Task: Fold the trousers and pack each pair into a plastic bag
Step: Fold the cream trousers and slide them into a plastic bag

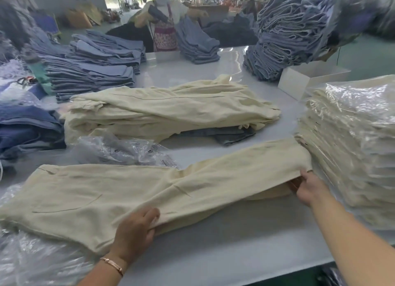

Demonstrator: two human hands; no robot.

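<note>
The cream trousers [132, 191] lie flat across the table [235, 253], waist cut off at the left edge. The left hand [134, 232] grips their near edge mid-length; the right hand [307, 187] pinches the leg hem, fingertips hidden underneath.

Bare forearms, no sleeves — rose-gold bracelet [112, 263] on L wrist.

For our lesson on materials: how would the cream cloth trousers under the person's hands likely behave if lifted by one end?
The cream cloth trousers would probably droop: they already wrinkle and sag where the right hand grips the leg end. They likely won't slide far on the glossy white table while the left hand holds their edge. They seem light for their size, lying thin and flat.
</note>
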